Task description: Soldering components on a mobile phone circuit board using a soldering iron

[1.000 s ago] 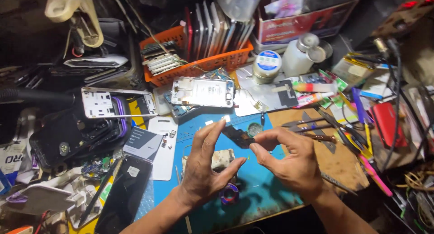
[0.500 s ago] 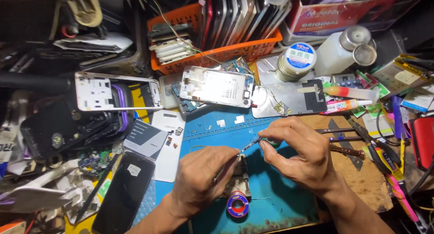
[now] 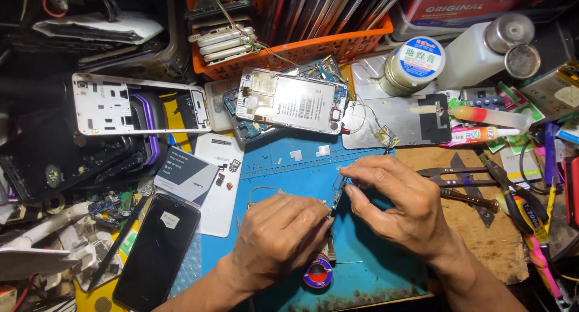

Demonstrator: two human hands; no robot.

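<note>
— Where are the hands relative to the blue work mat (image 3: 289, 167)?

— Both hover over its middle; the left hand (image 3: 278, 233) sits toward the mat's near edge, knuckles up, fingers curled and pinched on the lower end of a small circuit board (image 3: 336, 194); the right hand (image 3: 398, 200) is just beside it, toward the mat's right edge, thumb and forefinger pressed on the board's upper end.

— So the board is off the mat?

— It appears held between the two hands, edge-on and tilted, above the mat's centre; whether its lower tip touches the mat I cannot tell.

— What else lies on the mat?

— A small roll of solder wire (image 3: 318, 274) near the mat's front edge, just below the left hand; an opened phone (image 3: 292, 101), its inner frame showing, at the mat's far edge.

— And off the mat?

— A black phone (image 3: 158, 252) lies face up beyond the mat's left edge; an orange basket (image 3: 289, 50) of phones stands behind the mat's far edge; black tweezers (image 3: 458, 176) rest on the wooden board to the mat's right; a round tin (image 3: 413, 65) stands beyond the mat's far right corner.
</note>
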